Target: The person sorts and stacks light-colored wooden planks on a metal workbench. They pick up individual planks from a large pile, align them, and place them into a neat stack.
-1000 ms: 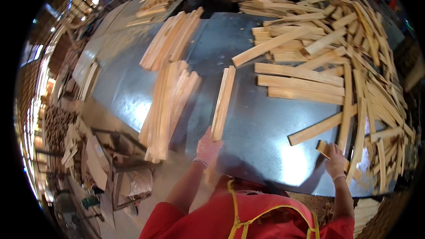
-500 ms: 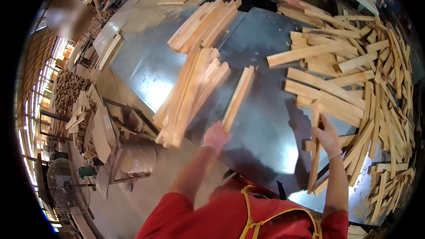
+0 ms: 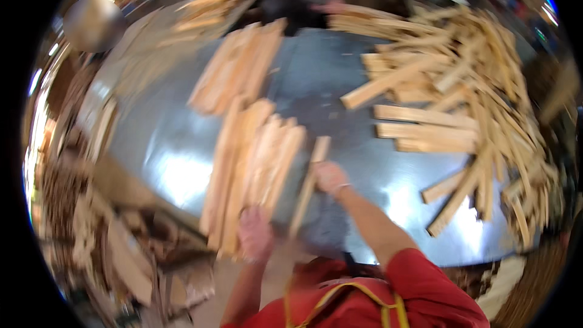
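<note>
My right hand (image 3: 331,177), in a pale glove, is closed around a narrow wood strip (image 3: 301,206) held over the metal table, right of a row of strips. My left hand (image 3: 255,234), also gloved, is at the near ends of that row of wood strips (image 3: 246,164), its fingers against them. Blur hides whether those fingers grip a strip. The row's strips lie side by side, pointing away from me. Touching its far end is a second group of strips (image 3: 238,70).
A jumbled pile of wood strips (image 3: 480,79) covers the right of the metal table (image 3: 328,79). Across the table stands another person, a hand (image 3: 331,6) by the pile's far end. More strips (image 3: 212,3) are stacked at the far left. A blurred frame (image 3: 152,225) stands beyond the table's left edge.
My view has turned right. My right hand has carried its strip left from the pile to beside the row. The strip in my left hand no longer stands apart, and that hand is now at the row's ends.
</note>
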`<state>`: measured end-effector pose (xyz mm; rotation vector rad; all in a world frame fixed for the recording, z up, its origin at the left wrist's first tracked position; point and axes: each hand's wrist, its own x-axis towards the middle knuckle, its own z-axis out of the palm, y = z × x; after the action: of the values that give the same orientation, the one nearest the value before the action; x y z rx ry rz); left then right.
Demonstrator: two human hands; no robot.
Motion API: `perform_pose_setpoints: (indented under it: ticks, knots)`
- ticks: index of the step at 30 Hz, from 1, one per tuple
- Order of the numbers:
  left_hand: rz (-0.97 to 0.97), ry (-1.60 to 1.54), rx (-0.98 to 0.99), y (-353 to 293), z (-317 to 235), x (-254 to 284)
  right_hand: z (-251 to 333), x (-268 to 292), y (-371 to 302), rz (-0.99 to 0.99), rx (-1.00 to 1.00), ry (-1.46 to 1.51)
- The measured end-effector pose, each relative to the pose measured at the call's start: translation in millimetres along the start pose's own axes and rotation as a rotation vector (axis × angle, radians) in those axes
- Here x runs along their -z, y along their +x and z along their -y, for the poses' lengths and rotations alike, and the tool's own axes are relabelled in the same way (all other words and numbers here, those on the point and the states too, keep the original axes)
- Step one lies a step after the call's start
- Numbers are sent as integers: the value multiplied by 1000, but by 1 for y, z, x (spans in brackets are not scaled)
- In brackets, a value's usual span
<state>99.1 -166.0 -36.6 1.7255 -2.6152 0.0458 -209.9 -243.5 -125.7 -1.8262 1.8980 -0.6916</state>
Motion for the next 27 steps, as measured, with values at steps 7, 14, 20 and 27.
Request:
perform_pose_setpoints:
  ticks: [7, 14, 20, 27]
  knots:
    - [-65, -26, 33, 13, -12, -13, 72, 2, 12, 427, -229, 626]
    - [-6, -2, -102, 12, -54, -7, -86, 285, -151, -553, -725, -252]
    - [273, -373, -521, 52, -255, 4, -198, 258, -282, -705, -1145, 79]
    - [381, -193, -488, 59, -422, -2, -274, 329, -455, -1121, -1212, -254]
